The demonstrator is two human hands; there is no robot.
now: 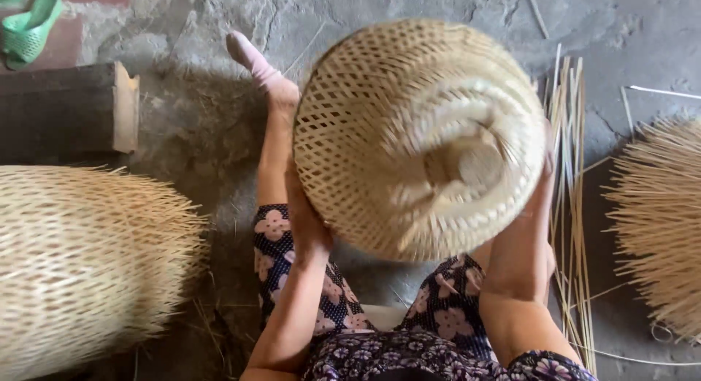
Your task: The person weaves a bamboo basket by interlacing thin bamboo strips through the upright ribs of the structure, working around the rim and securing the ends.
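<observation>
The woven bamboo basket [420, 136] is held between both hands above the lap, its domed base turned toward the camera and slightly blurred. The left hand [308, 224] is clamped flat against the basket's lower left wall, palm on the weave. The right hand [544, 178] presses the opposite wall; its fingers are mostly hidden behind the rim, so the exact grip probably is an open-palm hold, but this cannot be confirmed.

Beyond the left hand, a bare leg extends over the concrete floor [409, 16] and ends in a pink sock [252, 59]. Below both forearms lies dark floral clothing [438, 330].

Just outside the right hand, a bundle of loose bamboo strips [569, 169] lies lengthwise on the floor. Farther out on that side sits an unfinished basket with protruding splints [657, 220]. Well apart from the left hand, a second large unfinished basket [80, 264] rests on the floor, with a dark wooden block [69, 111] beyond it and a green plastic sandal [29, 27] at the far corner.
</observation>
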